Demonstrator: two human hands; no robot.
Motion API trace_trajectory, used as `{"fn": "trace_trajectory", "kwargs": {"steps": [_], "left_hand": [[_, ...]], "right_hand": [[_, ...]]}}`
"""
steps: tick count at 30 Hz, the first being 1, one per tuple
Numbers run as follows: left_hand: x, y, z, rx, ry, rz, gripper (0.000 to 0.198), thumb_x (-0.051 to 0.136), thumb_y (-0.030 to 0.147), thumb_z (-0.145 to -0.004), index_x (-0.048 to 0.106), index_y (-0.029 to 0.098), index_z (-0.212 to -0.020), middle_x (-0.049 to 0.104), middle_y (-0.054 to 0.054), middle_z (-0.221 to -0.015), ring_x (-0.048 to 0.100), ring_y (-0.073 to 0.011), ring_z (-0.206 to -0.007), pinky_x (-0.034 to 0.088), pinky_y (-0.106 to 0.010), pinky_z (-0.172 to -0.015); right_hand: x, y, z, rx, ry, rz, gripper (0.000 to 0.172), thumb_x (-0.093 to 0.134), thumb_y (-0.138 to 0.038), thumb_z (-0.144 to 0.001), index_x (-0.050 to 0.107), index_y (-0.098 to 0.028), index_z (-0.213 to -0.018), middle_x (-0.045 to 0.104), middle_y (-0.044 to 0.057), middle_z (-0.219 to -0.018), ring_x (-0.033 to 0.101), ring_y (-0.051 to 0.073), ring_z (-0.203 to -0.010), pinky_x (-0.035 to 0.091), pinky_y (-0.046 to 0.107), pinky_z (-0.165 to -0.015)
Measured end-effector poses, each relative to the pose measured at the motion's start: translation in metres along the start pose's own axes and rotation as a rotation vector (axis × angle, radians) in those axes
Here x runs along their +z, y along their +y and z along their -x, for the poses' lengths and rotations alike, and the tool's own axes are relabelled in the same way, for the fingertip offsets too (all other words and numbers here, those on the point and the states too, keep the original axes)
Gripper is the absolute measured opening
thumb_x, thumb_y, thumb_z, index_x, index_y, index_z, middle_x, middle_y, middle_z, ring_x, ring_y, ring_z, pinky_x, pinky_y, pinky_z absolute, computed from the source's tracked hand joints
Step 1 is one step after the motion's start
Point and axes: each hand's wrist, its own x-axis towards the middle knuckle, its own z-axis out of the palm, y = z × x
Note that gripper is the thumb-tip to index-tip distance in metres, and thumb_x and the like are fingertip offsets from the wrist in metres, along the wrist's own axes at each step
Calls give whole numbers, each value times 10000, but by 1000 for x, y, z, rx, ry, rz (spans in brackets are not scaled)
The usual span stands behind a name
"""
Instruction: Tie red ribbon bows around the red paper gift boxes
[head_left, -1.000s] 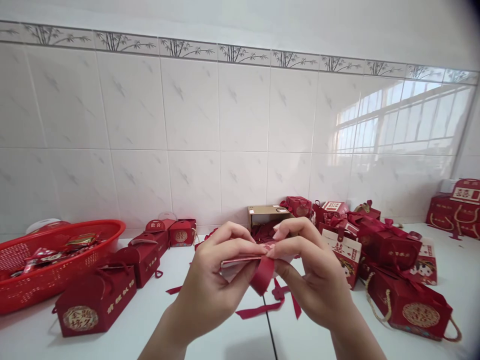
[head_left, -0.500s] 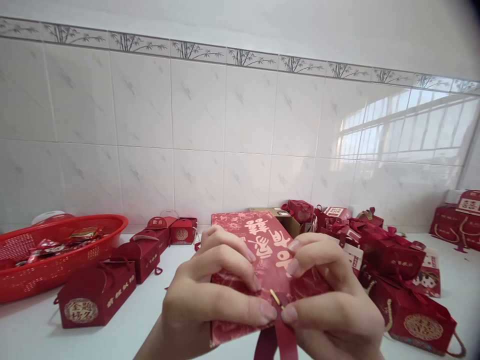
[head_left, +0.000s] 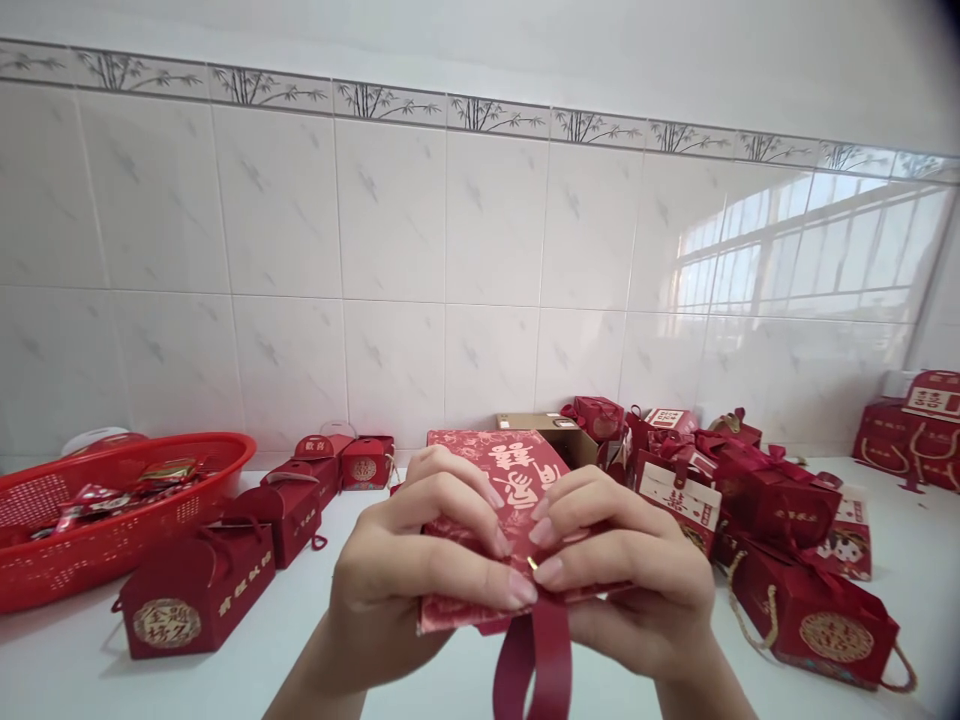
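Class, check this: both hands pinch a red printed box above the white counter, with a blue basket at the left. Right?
No: the head view shows the basket is red, not blue. The left hand and right hand do pinch the red box.

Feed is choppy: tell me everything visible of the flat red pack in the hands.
The flat red pack looks like patterned card with pale characters. It is held above the white counter, far end tilted up. The left hand and right hand pinch its near edge, where a red ribbon hangs down.

Left hand [head_left: 401, 585] and right hand [head_left: 641, 590] bare, with longish glossy nails.
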Motion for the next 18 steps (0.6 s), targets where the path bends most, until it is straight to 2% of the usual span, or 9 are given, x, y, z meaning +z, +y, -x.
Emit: {"fn": "trace_trajectory", "kwargs": {"steps": [5, 7, 10, 13, 15, 18], "left_hand": [[7, -3, -2, -83, 40, 60, 75, 612, 189, -848, 650, 230, -798, 602, -12, -695, 585, -160, -734, 529, -360, -759], [7, -2, 0, -173, 25, 48, 76, 594, 164, -845, 618, 217, -893, 618, -34, -776, 598, -180, -815, 528, -371, -800], [3, 0, 4, -341, -53, 65, 255, 586, 178, -829, 575, 206, -1082, 620, -93, -977, 606, -224, -944, 561, -329, -739], [-3, 1, 6, -407, -104, 97, 384, 565, 215, -847, 538, 232, -1230, 635, -94, -1010, 639, -222, -895, 579, -297, -670], [-7, 0, 5, -410, -93, 66, 380, 553, 212, -860, 550, 249, -1238, 661, -78, -978, 651, -205, -862, 580, -286, -674], [-9, -2, 3, -413, -62, 23, 272, 582, 189, -846, 620, 246, -1109, 682, -51, -929, 655, -174, -828, 567, -245, -666]], "right_hand": [[7, -1, 0, 81, 98, -30, 231, 650, -140, -810, 680, -245, -1014, 719, 49, -835, 668, 190, -763, 565, 361, -687], [8, -1, 0, 146, 148, -36, 209, 657, -141, -805, 686, -242, -985, 724, 54, -842, 675, 201, -780, 573, 369, -693], [9, 0, -1, 269, 197, -53, 168, 669, -126, -786, 689, -226, -920, 723, 53, -834, 678, 199, -798, 580, 342, -686], [12, 1, 1, 394, 175, -74, 143, 688, -119, -755, 680, -210, -865, 716, 37, -792, 679, 182, -770, 579, 299, -667], [13, 2, 2, 465, 150, -87, 122, 699, -131, -740, 675, -199, -838, 709, 29, -763, 679, 174, -744, 575, 276, -641], [15, 1, 2, 558, 121, -107, 102, 704, -149, -739, 677, -195, -826, 713, 22, -753, 678, 160, -722, 563, 240, -613]]}}
